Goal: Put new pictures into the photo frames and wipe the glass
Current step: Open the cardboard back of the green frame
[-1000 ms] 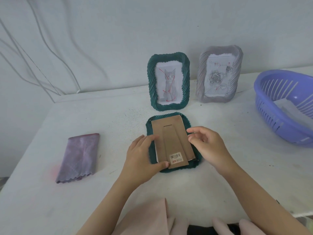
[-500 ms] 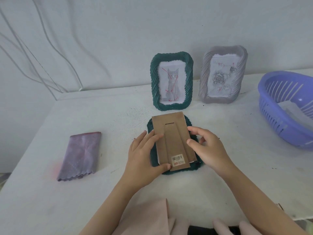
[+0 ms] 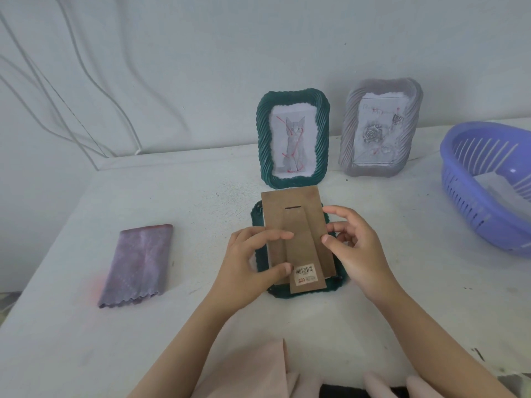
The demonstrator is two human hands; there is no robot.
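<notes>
Backing (image 3: 298,222) has risen and slid toward the far edge in the last second, and its top now overlaps the foot of the cat frame (image 3: 292,140). The left hand (image 3: 247,262) grips the backing's left side, fingers curled on top and thumb beside the sticker (image 3: 307,275). The right hand (image 3: 356,254) pinches the right edge, thumb on the board. Beneath the backing, the flat frame (image 3: 275,293) lies face down mid-tabletop (image 3: 115,340). The cat frame stands upright just behind it. The grey frame (image 3: 380,127) stands to the cat frame's right, near the far edge. A folded cloth (image 3: 140,264) lies toward the left edge, and a basket (image 3: 471,202) sits at the right edge.
</notes>
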